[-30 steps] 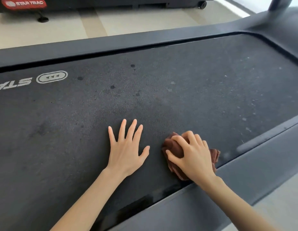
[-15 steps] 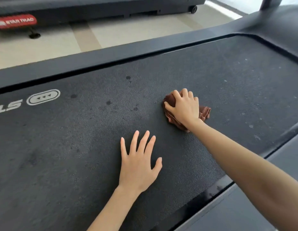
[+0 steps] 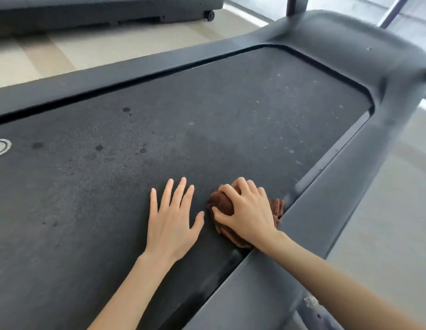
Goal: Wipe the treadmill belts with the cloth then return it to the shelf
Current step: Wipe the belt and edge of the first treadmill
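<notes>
Wiping is plainly still under way: the brown cloth [image 3: 225, 206] is down on the treadmill belt [image 3: 207, 120], not on any shelf, and no shelf shows in this view. Nearest the camera, the two bare forearms reach in over the near side rail [image 3: 321, 191]. The right hand [image 3: 247, 210] sits on the belt right against that rail, its fingers curled down over the bunched cloth and pressing it to the belt, thumb hooked round the cloth's left edge; a fold of cloth pokes out on the rail side. Just beside it, further from the rail, the left hand [image 3: 172, 220] lies flat on the belt with fingers spread, holding nothing, likely bracing the person's weight.

Beyond the hands, toward the far rail, dark round spots [image 3: 126, 110] and pale flecks [image 3: 291, 151] still mark the belt, so I judge much of this surface remains to be done. Past the far rail, across a strip of floor, a second treadmill [image 3: 111, 10] stands; whether its belt is wiped cannot be told. Returning the cloth is not yet begun.
</notes>
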{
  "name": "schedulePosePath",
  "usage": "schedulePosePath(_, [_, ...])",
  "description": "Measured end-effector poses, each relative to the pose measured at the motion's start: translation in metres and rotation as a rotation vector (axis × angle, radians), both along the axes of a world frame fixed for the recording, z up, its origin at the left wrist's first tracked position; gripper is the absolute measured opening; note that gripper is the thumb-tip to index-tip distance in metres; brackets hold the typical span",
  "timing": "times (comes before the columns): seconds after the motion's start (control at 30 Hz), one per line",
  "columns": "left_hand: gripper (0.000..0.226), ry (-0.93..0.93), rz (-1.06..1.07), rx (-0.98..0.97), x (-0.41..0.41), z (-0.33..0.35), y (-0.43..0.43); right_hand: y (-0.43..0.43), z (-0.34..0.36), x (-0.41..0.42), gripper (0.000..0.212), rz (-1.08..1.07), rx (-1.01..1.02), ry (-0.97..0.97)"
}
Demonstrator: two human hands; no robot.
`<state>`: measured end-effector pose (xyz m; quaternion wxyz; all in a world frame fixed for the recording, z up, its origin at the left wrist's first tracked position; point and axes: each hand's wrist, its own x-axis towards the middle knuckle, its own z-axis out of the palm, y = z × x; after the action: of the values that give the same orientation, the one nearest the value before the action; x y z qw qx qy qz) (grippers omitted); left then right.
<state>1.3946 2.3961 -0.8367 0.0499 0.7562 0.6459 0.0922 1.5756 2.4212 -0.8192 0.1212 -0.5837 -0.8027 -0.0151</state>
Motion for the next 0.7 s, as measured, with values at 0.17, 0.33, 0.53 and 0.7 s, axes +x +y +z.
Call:
schedulePosePath(0.17, [0.071,0.026,-0.015,-0.009,0.018,-0.002,0.008,0.054,0.001,0.026,0.042,-0.035,-0.018,0.02])
schedulePosePath(0.33, [0.072,0.076,-0.036,-0.022,0.033,-0.005,0.029,0.125,0.0,0.098,0.044,-0.16,-0.024,0.074])
schedulePosePath(0.53, [0.072,0.076,-0.032,-0.035,0.076,-0.002,0.07,0.206,0.006,0.216,0.045,-0.311,-0.045,0.12])
schedulePosePath(0.7, [0.068,0.076,0.007,-0.055,0.091,-0.001,0.087,0.217,0.0,0.236,0.041,-0.313,-0.04,0.135])
